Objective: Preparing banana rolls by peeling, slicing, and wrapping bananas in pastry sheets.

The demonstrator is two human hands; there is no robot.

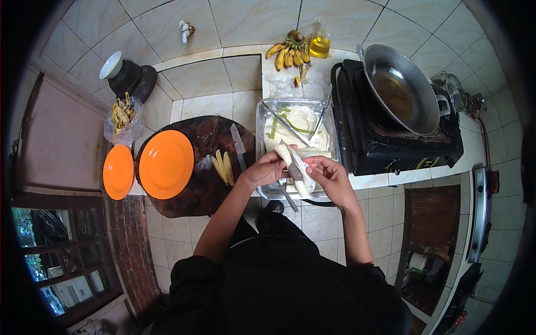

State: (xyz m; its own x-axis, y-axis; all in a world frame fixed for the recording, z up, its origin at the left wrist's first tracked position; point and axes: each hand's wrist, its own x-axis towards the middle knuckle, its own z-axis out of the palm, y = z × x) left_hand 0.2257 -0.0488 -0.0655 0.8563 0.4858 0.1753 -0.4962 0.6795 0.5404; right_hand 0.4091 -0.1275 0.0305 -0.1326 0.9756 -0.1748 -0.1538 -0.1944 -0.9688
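Over a clear plastic tray (259,138), my left hand (268,168) holds a pale, thin wrapper rolled into a tube (284,153). My right hand (328,173) pinches the loose, translucent edge of the same wrapper between thumb and fingers. What lies inside the roll cannot be seen. A stack of pale wrapper sheets (305,112) with green strips fills the tray's far part, and metal tongs (289,127) lie spread over it. Another pale roll (317,154) rests behind my right hand. Below the hands, a metal utensil handle (288,197) juts over the tray's near edge.
Left, a round wooden board (201,188) carries an orange plate (166,164), a knife (238,140) and banana slices (224,167). Beyond it sits a bag of peels (122,117). A wok (400,90) stands on the stove (402,150) at right. Bananas (289,54) and bagged oil (320,46) are behind.
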